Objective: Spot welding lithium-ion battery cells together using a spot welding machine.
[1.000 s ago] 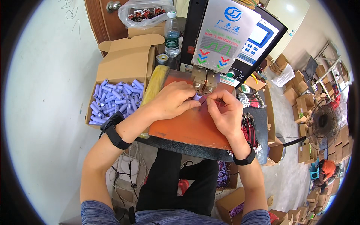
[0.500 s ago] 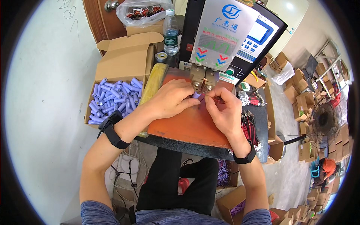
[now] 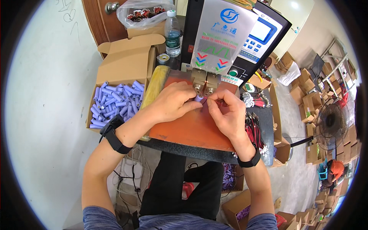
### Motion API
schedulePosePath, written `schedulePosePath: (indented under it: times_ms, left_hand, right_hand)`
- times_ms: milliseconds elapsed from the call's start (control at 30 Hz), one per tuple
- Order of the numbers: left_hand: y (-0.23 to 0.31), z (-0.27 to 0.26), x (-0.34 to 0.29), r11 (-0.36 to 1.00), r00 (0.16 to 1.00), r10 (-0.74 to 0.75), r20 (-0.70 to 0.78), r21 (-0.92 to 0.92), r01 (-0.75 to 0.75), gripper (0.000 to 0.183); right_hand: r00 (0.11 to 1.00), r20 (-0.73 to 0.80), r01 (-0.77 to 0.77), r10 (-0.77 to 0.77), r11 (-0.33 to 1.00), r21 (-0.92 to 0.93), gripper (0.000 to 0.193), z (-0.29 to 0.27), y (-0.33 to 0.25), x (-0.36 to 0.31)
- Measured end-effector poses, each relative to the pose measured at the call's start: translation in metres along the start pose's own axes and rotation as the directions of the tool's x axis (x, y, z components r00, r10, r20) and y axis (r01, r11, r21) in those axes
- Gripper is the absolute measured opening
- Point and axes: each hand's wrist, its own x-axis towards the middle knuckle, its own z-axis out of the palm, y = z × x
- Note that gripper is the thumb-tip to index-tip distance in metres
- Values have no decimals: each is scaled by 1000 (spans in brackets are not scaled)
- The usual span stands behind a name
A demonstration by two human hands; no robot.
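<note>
Beneath the electrodes of a spot welder (image 3: 204, 85), my left hand (image 3: 173, 101) is closed on a small purple cylindrical battery cell (image 3: 198, 98), thumb and fingers at its side. The cell's end points at the electrode tips. Just to the right, my right hand (image 3: 229, 113) pinches with thumb and forefinger beside the cell. A thin reddish wire seems to run out from that pinch, partly hidden by the fingers. Both hands are over an orange-brown mat (image 3: 184, 132) on the bench.
An open carton (image 3: 126, 61) of loose purple cells stands at the left, beside a yellow wrapped roll (image 3: 156, 86). Red and black wire leads (image 3: 253, 132) lie at the right. A water bottle (image 3: 173, 34) and tape roll (image 3: 163, 58) stand behind. A fan (image 3: 331, 122) is farther right.
The view has shifted slightly, with the welder now a little left in the picture. My right fingertips have come slightly nearer the cell; my left hand keeps its hold.
</note>
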Motion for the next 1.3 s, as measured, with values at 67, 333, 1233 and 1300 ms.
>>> schedulePosePath:
  times_ms: [67, 333, 1233, 1300]
  left_hand:
    - [0, 0, 1, 1000, 1000, -3, -7, 8, 3, 25]
    - [-4, -3, -11, 998, 998, -56, 0, -6, 56, 24]
    - [-52, -190, -174, 681, 798, -580, 166, 637, 362, 23]
    - [-56, -188, -178, 697, 805, -559, 198, 639, 326, 21]
  right_hand:
    - [1000, 11, -22, 21, 999, 29, 8, -2, -3, 0]
    - [999, 51, -6, 2, 998, 66, 6, 14, 1, 0]
    - [986, 100, -143, 135, 986, 86, 7, 4, 14, -3]
    - [987, 97, -134, 127, 988, 76, 7, 4, 12, -3]
